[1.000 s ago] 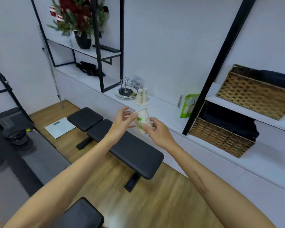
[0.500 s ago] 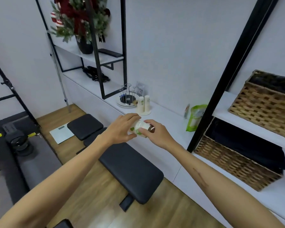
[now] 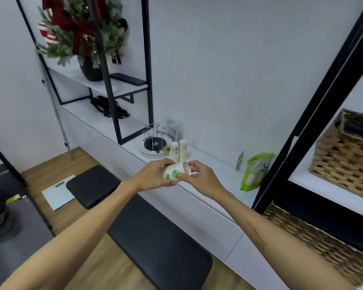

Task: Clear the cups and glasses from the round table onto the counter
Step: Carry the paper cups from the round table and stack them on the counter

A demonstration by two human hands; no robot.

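A white paper cup (image 3: 175,172) with green leaf print lies tipped on its side between both hands, in the air just in front of the white counter (image 3: 224,181). My left hand (image 3: 155,174) wraps its wider end and my right hand (image 3: 199,178) pinches the narrower end. Just beyond, two stacks of upside-down paper cups (image 3: 178,151) stand on the counter beside a wire cup rack (image 3: 155,141) on a plate. The round table is out of view.
A black padded bench (image 3: 155,237) runs below my arms along the counter. A green packet (image 3: 254,172) stands on the counter at right. Wicker baskets (image 3: 344,151) fill the right shelves behind a black post (image 3: 314,105). A potted festive plant (image 3: 84,34) sits on the upper shelf.
The cup went from upright in my right hand to tipped sideways with both hands on it. I have come closer to the counter and the cup stacks.
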